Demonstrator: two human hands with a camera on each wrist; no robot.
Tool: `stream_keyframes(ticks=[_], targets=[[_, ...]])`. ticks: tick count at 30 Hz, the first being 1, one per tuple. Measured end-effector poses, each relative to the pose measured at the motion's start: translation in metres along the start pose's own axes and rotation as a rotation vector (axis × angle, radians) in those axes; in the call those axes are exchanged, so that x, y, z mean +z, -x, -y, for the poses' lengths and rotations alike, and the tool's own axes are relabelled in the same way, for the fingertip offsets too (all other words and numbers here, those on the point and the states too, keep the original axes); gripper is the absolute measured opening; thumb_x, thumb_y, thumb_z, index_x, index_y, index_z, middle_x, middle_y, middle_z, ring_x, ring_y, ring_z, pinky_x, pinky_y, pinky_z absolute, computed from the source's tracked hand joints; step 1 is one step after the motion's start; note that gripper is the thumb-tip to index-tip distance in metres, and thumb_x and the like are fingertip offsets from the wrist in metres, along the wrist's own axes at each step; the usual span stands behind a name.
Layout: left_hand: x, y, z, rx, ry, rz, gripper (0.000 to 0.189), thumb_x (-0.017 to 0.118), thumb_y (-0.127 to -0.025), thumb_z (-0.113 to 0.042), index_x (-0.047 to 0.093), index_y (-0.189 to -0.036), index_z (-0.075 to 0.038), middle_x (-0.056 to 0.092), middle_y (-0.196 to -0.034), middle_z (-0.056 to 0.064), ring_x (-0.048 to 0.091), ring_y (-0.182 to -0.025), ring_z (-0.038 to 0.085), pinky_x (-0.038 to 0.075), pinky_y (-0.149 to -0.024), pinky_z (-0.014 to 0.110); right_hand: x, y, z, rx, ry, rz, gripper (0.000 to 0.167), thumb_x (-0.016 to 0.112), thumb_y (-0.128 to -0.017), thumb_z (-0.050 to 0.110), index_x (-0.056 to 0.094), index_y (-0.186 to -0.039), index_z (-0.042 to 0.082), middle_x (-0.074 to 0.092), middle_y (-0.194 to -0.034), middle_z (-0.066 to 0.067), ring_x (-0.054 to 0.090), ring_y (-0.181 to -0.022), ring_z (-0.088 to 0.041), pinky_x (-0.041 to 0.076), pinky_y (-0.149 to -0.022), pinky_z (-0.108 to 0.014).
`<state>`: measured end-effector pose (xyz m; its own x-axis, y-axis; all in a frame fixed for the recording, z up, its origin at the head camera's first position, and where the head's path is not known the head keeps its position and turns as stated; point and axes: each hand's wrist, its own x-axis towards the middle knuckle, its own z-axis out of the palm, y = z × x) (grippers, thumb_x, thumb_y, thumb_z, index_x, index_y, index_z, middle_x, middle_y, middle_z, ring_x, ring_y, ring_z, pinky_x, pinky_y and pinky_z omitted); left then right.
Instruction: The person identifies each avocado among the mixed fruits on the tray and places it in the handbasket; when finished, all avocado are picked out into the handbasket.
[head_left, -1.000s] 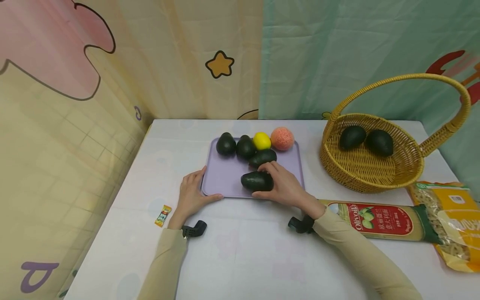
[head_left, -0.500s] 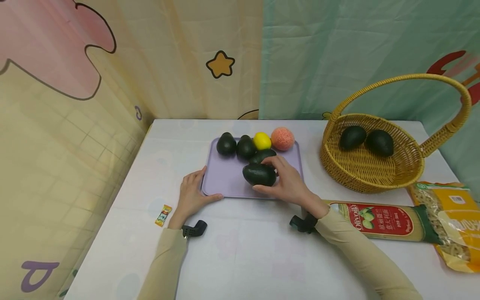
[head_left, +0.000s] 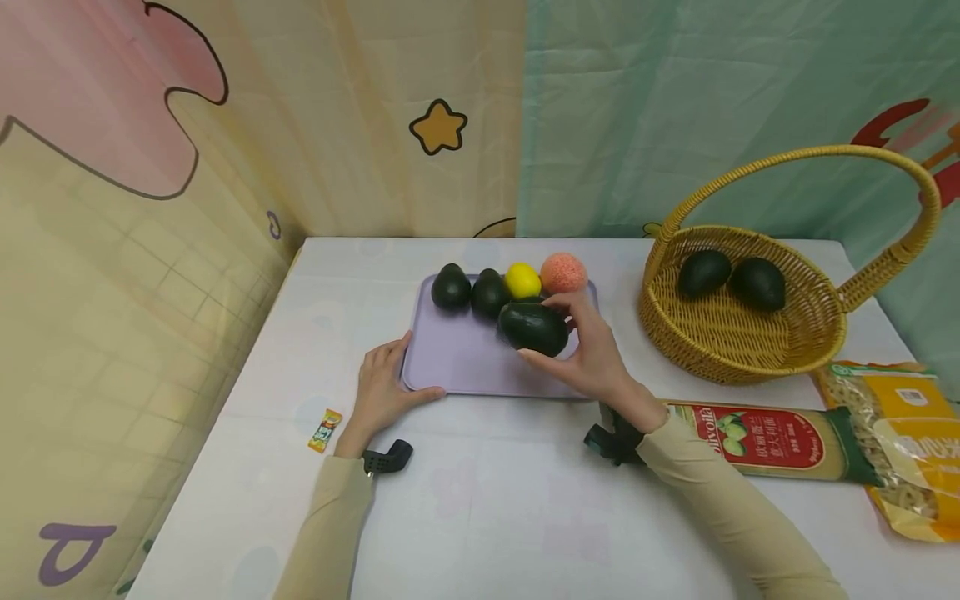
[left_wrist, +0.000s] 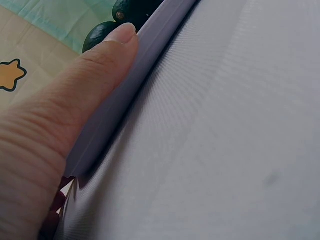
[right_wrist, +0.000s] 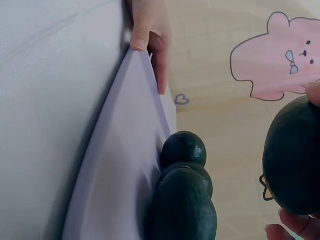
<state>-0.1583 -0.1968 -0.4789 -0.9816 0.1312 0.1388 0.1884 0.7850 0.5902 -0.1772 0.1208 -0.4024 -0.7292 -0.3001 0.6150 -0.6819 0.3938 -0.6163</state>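
My right hand point(head_left: 596, 354) grips a dark green avocado point(head_left: 532, 328) between thumb and fingers, holding it above the lilac tray point(head_left: 450, 367). The same avocado point(right_wrist: 295, 160) fills the right edge of the right wrist view. Behind it, another avocado is mostly hidden. At the tray's back stand two more avocados point(head_left: 451, 288), a yellow lemon point(head_left: 522, 282) and a bumpy pinkish-orange ball point(head_left: 564, 273). My left hand point(head_left: 386, 387) rests at the tray's front left corner, fingers along the left side. Its straight thumb point(left_wrist: 100, 67) lies against the front rim in the left wrist view.
A wicker basket point(head_left: 675, 354) with a tall handle stands at the back right, with two avocados point(head_left: 757, 284) inside. Before it lie a spaghetti pack point(head_left: 780, 442) and a yellow pasta bag point(head_left: 911, 450). A small wrapped snack point(head_left: 325, 431) lies at the left.
My right hand has lifted the avocado from the front of the tray and carried it up, back and slightly right. The left hand stays at the tray corner.
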Motion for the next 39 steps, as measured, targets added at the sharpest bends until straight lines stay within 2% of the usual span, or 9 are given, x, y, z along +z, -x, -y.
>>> stream_keyframes(ticks=[6, 11, 14, 19, 21, 24, 28, 31, 39], targets=[[0.0, 0.0, 0.0, 0.0, 0.005, 0.002, 0.108, 0.084, -0.064, -0.05, 0.03, -0.149, -0.008, 0.038, -0.139, 0.019, 0.026, -0.129, 0.036, 0.019, -0.105, 0.051, -0.007, -0.002, 0.0, -0.054, -0.016, -0.111, 0.07, 0.088, -0.06, 0.023, 0.052, -0.115, 0.001, 0.052, -0.108, -0.013, 0.049, -0.094, -0.024, 0.04, -0.067, -0.032], [0.001, 0.0, 0.001, -0.003, 0.008, 0.001, 0.108, 0.083, -0.064, -0.051, 0.03, -0.149, -0.009, 0.038, -0.14, 0.019, 0.026, -0.129, 0.036, 0.019, -0.105, 0.051, -0.021, -0.008, 0.017, -0.072, -0.016, -0.171, 0.072, 0.076, -0.075, 0.049, 0.051, -0.112, -0.007, 0.052, -0.105, -0.02, 0.048, -0.093, -0.028, 0.04, -0.069, -0.032], [0.002, 0.0, 0.001, -0.001, 0.01, -0.002, 0.108, 0.084, -0.064, -0.051, 0.031, -0.149, -0.009, 0.038, -0.139, 0.019, 0.026, -0.129, 0.036, 0.019, -0.105, 0.051, -0.032, -0.013, 0.034, -0.09, -0.014, -0.224, 0.075, 0.07, -0.079, 0.053, 0.049, -0.107, -0.014, 0.05, -0.101, -0.027, 0.048, -0.089, -0.03, 0.04, -0.07, -0.029], [0.001, 0.0, 0.001, 0.004, 0.012, -0.003, 0.108, 0.084, -0.064, -0.051, 0.031, -0.149, -0.008, 0.039, -0.139, 0.019, 0.027, -0.128, 0.036, 0.02, -0.104, 0.05, -0.048, -0.015, 0.041, -0.072, -0.011, -0.314, 0.079, 0.069, -0.08, 0.053, 0.045, -0.105, -0.018, 0.046, -0.099, -0.032, 0.047, -0.089, -0.018, 0.04, -0.074, -0.023], [0.001, 0.0, 0.001, 0.004, 0.009, -0.002, 0.108, 0.083, -0.064, -0.051, 0.031, -0.149, -0.009, 0.039, -0.139, 0.019, 0.027, -0.128, 0.036, 0.02, -0.104, 0.05, -0.055, -0.014, 0.04, -0.051, -0.024, -0.347, 0.081, 0.071, -0.078, 0.053, 0.045, -0.105, -0.018, 0.048, -0.1, -0.027, 0.047, -0.09, -0.013, 0.041, -0.076, -0.021], [0.001, 0.0, 0.001, 0.007, 0.003, -0.003, 0.108, 0.083, -0.065, -0.051, 0.03, -0.149, -0.009, 0.038, -0.139, 0.019, 0.026, -0.128, 0.036, 0.02, -0.104, 0.051, -0.066, -0.011, 0.039, 0.005, -0.07, -0.4, 0.079, 0.077, -0.075, 0.047, 0.045, -0.108, -0.018, 0.054, -0.104, -0.01, 0.05, -0.089, -0.01, 0.044, -0.079, -0.02], [0.001, 0.0, 0.001, 0.008, 0.002, -0.001, 0.108, 0.083, -0.064, -0.051, 0.03, -0.149, -0.009, 0.038, -0.139, 0.019, 0.026, -0.129, 0.036, 0.019, -0.105, 0.051, -0.082, -0.006, 0.033, 0.072, -0.134, -0.466, 0.065, 0.084, -0.071, 0.022, 0.048, -0.111, -0.015, 0.053, -0.108, 0.007, 0.053, -0.089, -0.015, 0.046, -0.082, -0.022], [0.001, 0.0, 0.001, 0.005, 0.004, 0.001, 0.109, 0.083, -0.064, -0.052, 0.03, -0.149, -0.01, 0.038, -0.139, 0.018, 0.026, -0.129, 0.035, 0.019, -0.105, 0.051, -0.094, -0.002, 0.025, 0.103, -0.119, -0.497, 0.059, 0.084, -0.068, 0.007, 0.05, -0.112, -0.012, 0.055, -0.108, 0.007, 0.053, -0.089, -0.017, 0.047, -0.081, -0.022], [0.001, 0.0, 0.001, 0.011, 0.012, -0.009, 0.109, 0.084, -0.064, -0.051, 0.031, -0.149, -0.009, 0.039, -0.139, 0.018, 0.026, -0.128, 0.035, 0.02, -0.104, 0.051, -0.124, 0.008, 0.014, 0.197, 0.002, -0.554, 0.058, 0.085, -0.064, 0.003, 0.054, -0.111, -0.009, 0.055, -0.103, 0.004, 0.054, -0.084, -0.011, 0.045, -0.073, -0.017]])
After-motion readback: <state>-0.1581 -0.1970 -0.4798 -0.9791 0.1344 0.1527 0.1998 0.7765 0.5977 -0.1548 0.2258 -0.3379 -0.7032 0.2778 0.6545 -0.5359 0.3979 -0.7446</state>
